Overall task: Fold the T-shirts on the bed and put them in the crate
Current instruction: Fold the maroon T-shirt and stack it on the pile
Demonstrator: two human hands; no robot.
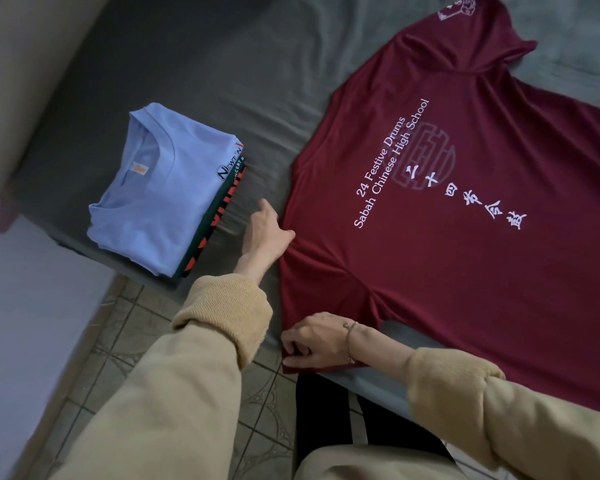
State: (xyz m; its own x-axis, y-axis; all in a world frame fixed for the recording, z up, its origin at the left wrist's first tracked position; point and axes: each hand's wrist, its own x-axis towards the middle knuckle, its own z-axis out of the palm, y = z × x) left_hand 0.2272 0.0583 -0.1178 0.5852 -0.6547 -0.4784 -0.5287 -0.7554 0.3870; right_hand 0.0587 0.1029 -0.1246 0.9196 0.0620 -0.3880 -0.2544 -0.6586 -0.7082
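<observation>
1. A folded stack (pixel 160 188), blue shirt on top, lay on the bed (pixel 250 81) at nine o'clock.
2. The left hand (pixel 265 230) pinched the maroon T-shirt (pixel 465 237) at its side edge; the right hand (pixel 312 341) gripped its near corner.
3. The shirt lay flat, long axis running from five o'clock to eleven o'clock, collar apparently at the near right.
4. Both grips probably needed lifting together, keeping the edge taut for a straight fold.

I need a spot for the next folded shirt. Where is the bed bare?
Bare sheet lies beyond the folded stack, toward the top of the view, and in the strip between the stack and the maroon T-shirt. That strip is tight nearer the person: the left hand is there. The right hand holds the shirt's near corner.
</observation>
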